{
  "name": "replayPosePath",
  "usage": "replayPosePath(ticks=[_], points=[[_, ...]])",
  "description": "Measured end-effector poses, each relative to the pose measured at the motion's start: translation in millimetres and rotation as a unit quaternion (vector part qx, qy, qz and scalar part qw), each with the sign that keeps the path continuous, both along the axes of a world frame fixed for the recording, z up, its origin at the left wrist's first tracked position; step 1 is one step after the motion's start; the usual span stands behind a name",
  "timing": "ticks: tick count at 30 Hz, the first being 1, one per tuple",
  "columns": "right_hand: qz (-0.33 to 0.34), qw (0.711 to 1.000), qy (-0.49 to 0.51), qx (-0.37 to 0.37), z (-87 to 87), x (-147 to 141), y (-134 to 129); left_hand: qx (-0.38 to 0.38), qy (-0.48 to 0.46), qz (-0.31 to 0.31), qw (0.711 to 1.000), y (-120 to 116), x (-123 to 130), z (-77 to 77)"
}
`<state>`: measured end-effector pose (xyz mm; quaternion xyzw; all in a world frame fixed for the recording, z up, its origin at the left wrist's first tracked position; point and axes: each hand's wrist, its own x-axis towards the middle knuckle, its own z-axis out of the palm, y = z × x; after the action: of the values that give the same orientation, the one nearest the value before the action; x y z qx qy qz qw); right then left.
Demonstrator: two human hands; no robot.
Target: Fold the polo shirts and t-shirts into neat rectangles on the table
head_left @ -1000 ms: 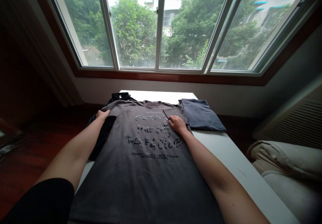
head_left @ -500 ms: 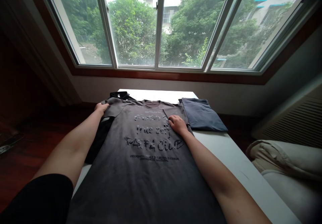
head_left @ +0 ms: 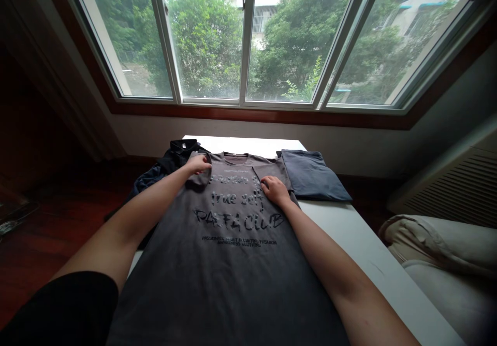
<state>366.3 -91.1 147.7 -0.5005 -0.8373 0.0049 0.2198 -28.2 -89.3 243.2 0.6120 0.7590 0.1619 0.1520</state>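
A dark grey T-shirt (head_left: 233, 278) with black lettering lies front up, its collar at the far end. My left hand (head_left: 199, 164) pinches its left sleeve, which is turned inward over the shoulder area. Across on the other side, the right sleeve (head_left: 274, 171) is folded in over the chest. On that sleeve's hem rests my right hand (head_left: 275, 189), its fingers curled together against the fabric; the fingertips are partly hidden.
The shirt lies on a white table (head_left: 373, 253). A folded blue-grey garment (head_left: 315, 176) sits at the far right, and dark clothes (head_left: 165, 166) are heaped at the left. Beyond are a window (head_left: 243, 51) and, to the right, beige bedding (head_left: 446, 247).
My left hand has moved right, bringing the left sleeve inward over the shirt and uncovering more of the dark clothes. My right hand has stayed in place.
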Motion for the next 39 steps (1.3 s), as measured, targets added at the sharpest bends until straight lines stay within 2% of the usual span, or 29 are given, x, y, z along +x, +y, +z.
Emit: replayPosePath(ticks=[2,5,8,10,14,17,19,23,25,26,28,30,31,33,35,37,39], points=[[0.000,1.000,0.002,0.002,-1.2,1,1,-0.001,0.034,-0.012,0.999,-3,16,-17.4],[-0.001,1.000,0.007,0.001,-3.0,2,2,0.036,0.092,0.003,0.995,-13,22,-36.9],[-0.001,1.000,0.011,0.002,-3.8,3,3,0.065,0.132,0.027,0.989,-20,10,-51.1],[-0.001,1.000,0.013,0.003,-3.7,4,3,0.059,0.164,0.033,0.984,-21,-1,-60.3],[0.002,1.000,0.012,0.001,-3.1,4,3,0.014,0.215,-0.004,0.976,-16,-18,-76.3],[0.002,1.000,0.010,0.002,-2.7,3,2,0.005,0.232,-0.061,0.971,-14,-25,-80.8],[-0.002,1.000,0.008,0.002,-2.4,1,2,0.010,0.234,-0.077,0.969,-17,-27,-79.2],[-0.004,1.000,-0.004,-0.016,-1.4,1,3,0.020,0.206,0.025,0.978,-25,-16,-68.0],[-0.055,0.998,0.003,-0.016,-1.0,5,6,0.043,0.199,0.038,0.978,-30,3,-61.3],[-0.091,0.996,0.011,-0.016,-0.7,7,8,0.059,0.196,0.018,0.979,-34,17,-58.6],[-0.133,0.990,0.019,-0.036,-0.1,14,14,0.095,0.180,-0.065,0.977,-46,52,-55.5],[-0.109,0.991,0.008,-0.077,1.2,20,20,0.119,0.153,-0.188,0.963,-69,95,-55.4],[-0.082,0.992,0.003,-0.097,2.4,24,23,0.133,0.139,-0.266,0.945,-84,117,-56.1],[-0.041,0.992,0.018,-0.119,6.2,30,29,0.152,0.105,-0.440,0.879,-123,164,-57.2],[-0.051,0.990,0.056,-0.115,11.4,38,35,0.172,0.087,-0.580,0.791,-168,207,-56.6],[-0.097,0.988,0.084,-0.091,16.8,47,42,0.187,0.083,-0.671,0.713,-213,245,-54.3],[-0.137,0.985,0.088,-0.059,21.4,57,51,0.192,0.090,-0.707,0.675,-250,278,-51.7]])
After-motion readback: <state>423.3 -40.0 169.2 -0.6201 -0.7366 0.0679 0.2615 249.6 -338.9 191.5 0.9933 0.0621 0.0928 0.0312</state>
